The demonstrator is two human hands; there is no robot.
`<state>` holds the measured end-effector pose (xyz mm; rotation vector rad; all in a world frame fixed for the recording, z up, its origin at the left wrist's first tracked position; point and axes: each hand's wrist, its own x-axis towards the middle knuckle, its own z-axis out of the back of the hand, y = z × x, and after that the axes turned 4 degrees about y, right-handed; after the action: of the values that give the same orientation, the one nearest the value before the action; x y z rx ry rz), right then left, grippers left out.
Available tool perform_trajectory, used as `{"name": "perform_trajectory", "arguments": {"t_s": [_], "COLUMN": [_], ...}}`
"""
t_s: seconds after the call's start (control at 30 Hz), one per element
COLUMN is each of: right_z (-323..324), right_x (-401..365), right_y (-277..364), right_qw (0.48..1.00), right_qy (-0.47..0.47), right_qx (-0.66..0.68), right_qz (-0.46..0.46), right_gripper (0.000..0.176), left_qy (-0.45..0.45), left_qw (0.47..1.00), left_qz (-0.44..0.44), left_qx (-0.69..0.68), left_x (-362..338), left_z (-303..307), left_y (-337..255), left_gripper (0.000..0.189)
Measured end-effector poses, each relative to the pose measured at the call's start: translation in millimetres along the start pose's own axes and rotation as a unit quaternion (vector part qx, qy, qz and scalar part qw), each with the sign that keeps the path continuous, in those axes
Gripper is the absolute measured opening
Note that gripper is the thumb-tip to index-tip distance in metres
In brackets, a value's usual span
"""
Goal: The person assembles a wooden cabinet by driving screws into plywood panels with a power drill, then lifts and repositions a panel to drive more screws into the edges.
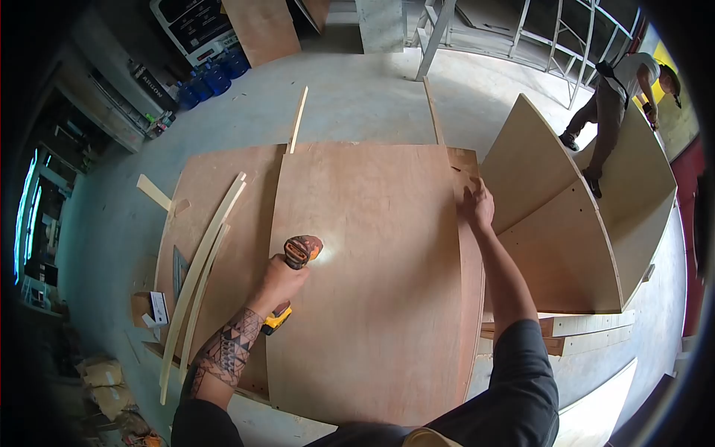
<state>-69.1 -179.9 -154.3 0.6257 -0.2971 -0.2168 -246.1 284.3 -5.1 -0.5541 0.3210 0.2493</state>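
My left hand [287,277] is wrapped round the handle of an orange and black cordless drill [301,252] with a yellow battery at its base. The drill's lamp throws a bright spot on a large plywood panel [365,320]. That panel lies flat over a wider plywood sheet [223,160]. My right hand [480,205] is just beyond the panel's right edge, its fingers curled together over the sheet underneath. Whatever may be between those fingers is too small to make out. A small dark mark shows on the wood beside them.
Thin wooden strips [201,272] and a metal square [179,270] lie at left, near a small cardboard box [143,309]. A plywood cabinet carcass [555,253] stands close at right. Behind it a person [622,89] bends over with a tool. Blue water bottles [216,77] stand at the back.
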Motion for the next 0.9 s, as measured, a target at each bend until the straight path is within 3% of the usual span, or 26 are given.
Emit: {"name": "perform_trajectory", "arguments": {"t_s": [0.07, 0.17, 0.23, 0.3, 0.33, 0.4, 0.5, 0.57, 0.63, 0.73, 0.9], "right_z": [-26.8, -43.5, -57.9, -62.2, -60.5, -47.7, -33.9, -21.0, -25.6, -61.4, -69.3], "right_x": [38.4, 69.3, 74.3, 73.1, 74.6, 67.0, 50.4, 40.3, 39.4, 48.7, 45.8], "right_y": [-0.9, 3.3, 1.0, -4.1, -5.5, 14.1, 53.7, 87.5, 100.5, 82.7, 81.5], "right_qw": [0.997, 1.0, 1.0, 0.991, 0.991, 0.945, 0.892, 0.89, 0.941, 0.943, 0.938], "right_qy": [-0.045, 0.009, -0.011, -0.132, -0.136, -0.112, -0.12, -0.15, -0.168, -0.184, -0.163], "right_qx": [0.006, -0.006, 0.01, 0.002, 0.0, 0.245, 0.392, 0.406, 0.286, 0.262, 0.299], "right_qz": [0.061, 0.016, -0.013, -0.001, -0.003, -0.185, -0.189, -0.143, -0.068, -0.086, -0.064], "right_gripper": [0.025, 0.019, 0.018, 0.022, 0.022, 0.025, 0.015, 0.013, 0.012, 0.024, 0.02], "left_qy": [-0.001, 0.001, -0.009, 0.001, 0.002, 0.003, 0.006, -0.002, 0.004, 0.021, 0.038], "left_qw": [1.0, 1.0, 0.999, 1.0, 1.0, 1.0, 1.0, 1.0, 1.0, 0.999, 0.998], "left_qz": [0.012, 0.02, 0.032, 0.014, 0.007, -0.005, 0.003, -0.014, -0.017, -0.019, -0.028], "left_qx": [0.005, 0.013, 0.012, 0.003, 0.0, -0.008, -0.005, -0.027, -0.025, -0.032, -0.04], "left_x": [-2.1, -6.4, -10.1, -8.0, -7.6, -8.1, -5.9, -7.3, -8.6, -2.6, 2.7], "left_z": [-3.0, -3.3, -3.2, -2.4, -1.3, -0.9, -1.6, -2.5, 0.2, -0.2, 3.1], "left_y": [-2.8, -10.2, -15.4, -11.2, -11.0, -10.2, -9.1, -8.2, -9.4, 0.3, 6.8], "left_gripper": [0.029, 0.027, 0.027, 0.027, 0.026, 0.026, 0.025, 0.024, 0.023, 0.024, 0.025]}}
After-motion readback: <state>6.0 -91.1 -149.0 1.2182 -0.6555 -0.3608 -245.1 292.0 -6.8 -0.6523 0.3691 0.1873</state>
